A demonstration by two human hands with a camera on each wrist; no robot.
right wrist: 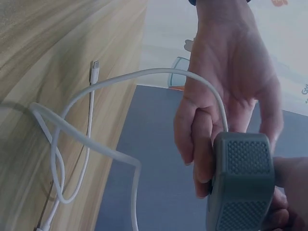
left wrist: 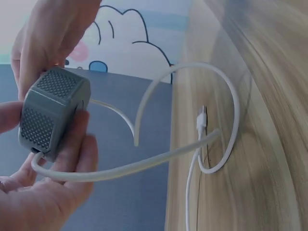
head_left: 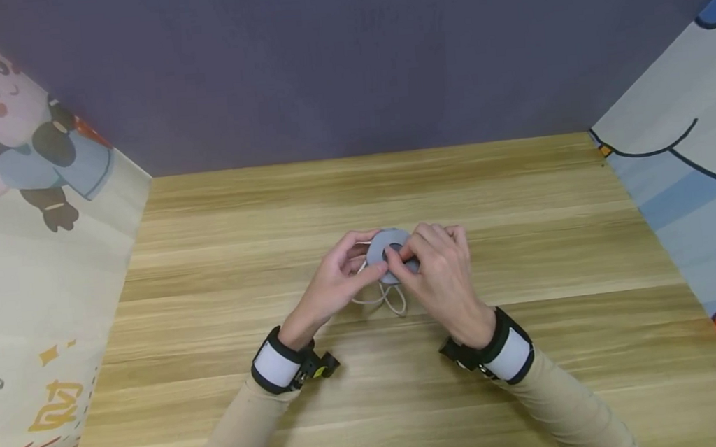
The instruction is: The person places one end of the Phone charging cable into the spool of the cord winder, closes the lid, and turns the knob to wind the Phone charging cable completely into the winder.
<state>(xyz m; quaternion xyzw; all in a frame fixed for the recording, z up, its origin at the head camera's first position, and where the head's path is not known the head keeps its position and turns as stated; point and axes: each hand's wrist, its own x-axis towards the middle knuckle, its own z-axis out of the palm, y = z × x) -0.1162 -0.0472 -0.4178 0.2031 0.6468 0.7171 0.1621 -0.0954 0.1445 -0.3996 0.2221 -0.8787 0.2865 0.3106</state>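
A grey, many-sided cable winder [head_left: 380, 246] with dimpled side faces is held above the table between both hands. My left hand [head_left: 343, 270] grips its left side, thumb on the upper face and fingers beneath. The thumb and index finger of my right hand [head_left: 440, 266] pinch at its dark centre; what they hold there is too small to tell. A white cable [left wrist: 144, 166] leaves a notch in the edge of the winder [left wrist: 55, 110] and loops down to the table. In the right wrist view a metal-tipped plug [right wrist: 95, 73] on the cable lies on the wood.
The wood-grain table [head_left: 206, 221] meets a dark blue-grey panel [head_left: 345, 63] at the back. Cartoon-printed walls stand at left [head_left: 21, 278] and right [head_left: 673, 142]. Each wrist wears a black strap with a small camera.
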